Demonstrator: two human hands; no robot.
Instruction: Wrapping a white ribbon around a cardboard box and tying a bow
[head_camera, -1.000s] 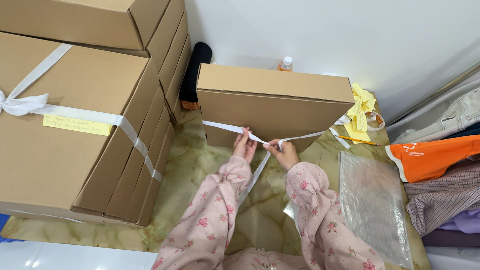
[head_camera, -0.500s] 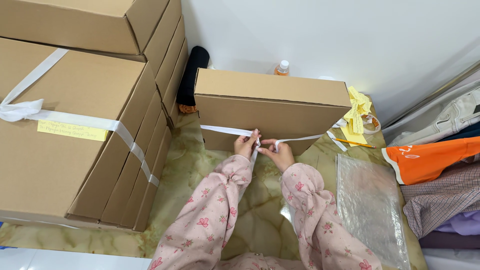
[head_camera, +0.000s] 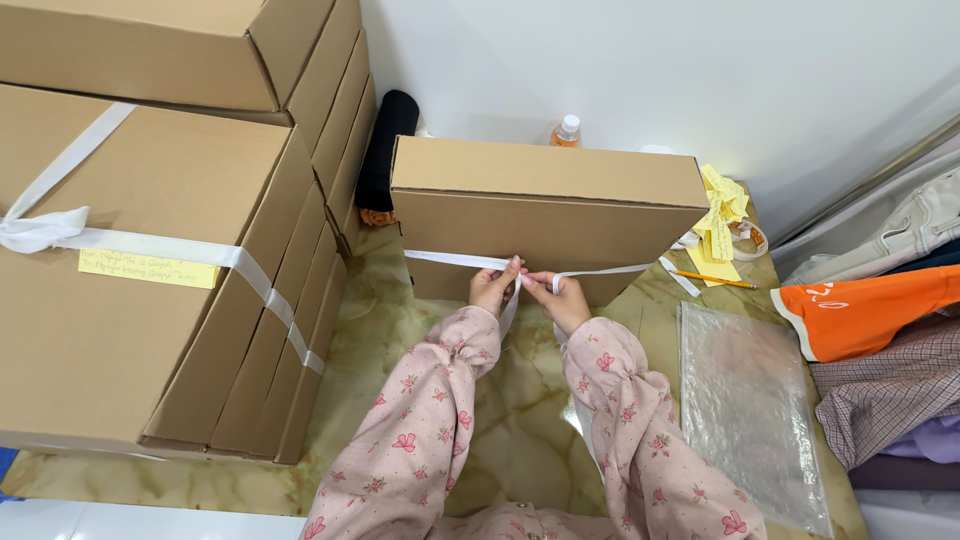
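A flat brown cardboard box (head_camera: 545, 205) stands on its edge on the marbled table (head_camera: 380, 330). A white ribbon (head_camera: 450, 259) runs across its front face. My left hand (head_camera: 493, 285) pinches the ribbon end that comes from the left. My right hand (head_camera: 565, 298) pinches the end that comes from the right. The two hands meet at the middle of the box front, fingertips almost touching. A loose ribbon tail hangs down between my wrists. Both sleeves are pink with a flower print.
Stacked cardboard boxes (head_camera: 150, 250) fill the left, one tied with white ribbon and bearing a yellow note. Yellow paper slips (head_camera: 722, 215), a pencil (head_camera: 712, 280), a clear plastic bag (head_camera: 748, 405) and folded clothes (head_camera: 880, 330) lie right. A bottle (head_camera: 567, 130) stands behind the box.
My hands moved up against the box front and closer together, and the ribbon ends pulled tighter across it.
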